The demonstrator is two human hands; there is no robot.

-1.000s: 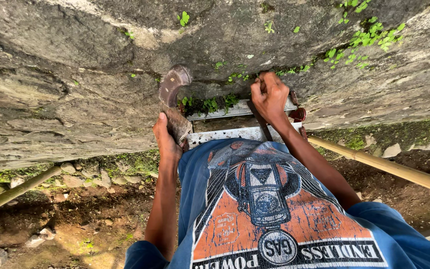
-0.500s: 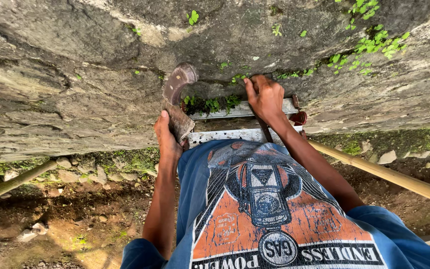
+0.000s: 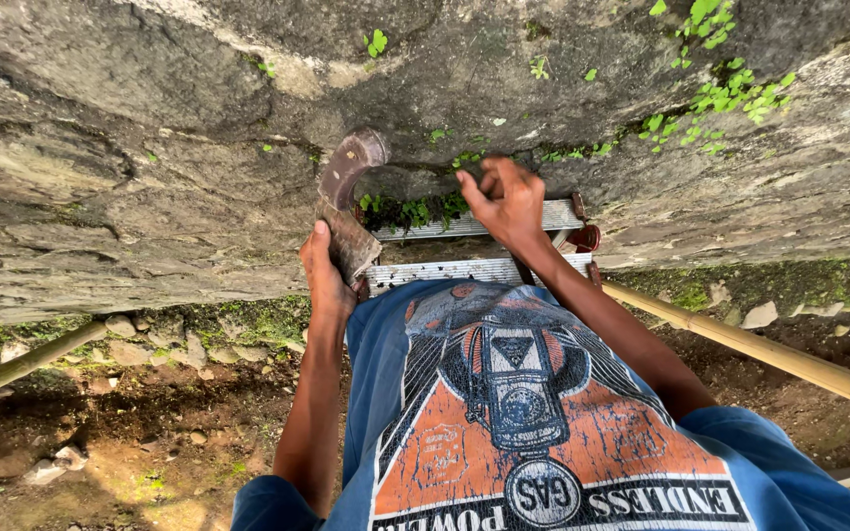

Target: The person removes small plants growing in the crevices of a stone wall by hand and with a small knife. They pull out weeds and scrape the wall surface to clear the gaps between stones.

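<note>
I look down along a rough stone wall (image 3: 150, 197) from a metal ladder (image 3: 474, 267). My left hand (image 3: 327, 270) is shut on the wooden handle of a rusty curved sickle (image 3: 344, 172), whose blade hooks up against the wall. My right hand (image 3: 506, 202) reaches with spread fingers toward small green weeds (image 3: 410, 209) growing in a crack just above the ladder's top rung; it holds nothing I can see. My blue printed shirt (image 3: 533, 413) fills the lower middle.
More green plants (image 3: 715, 93) grow from cracks at the upper right. Bamboo poles run at the lower left (image 3: 22, 364) and right (image 3: 769, 354). Far below lies bare earth with stones (image 3: 100, 452).
My right hand has lifted off the ladder's rung and opened toward the weeds in the crack. The left hand and sickle have stayed in place.
</note>
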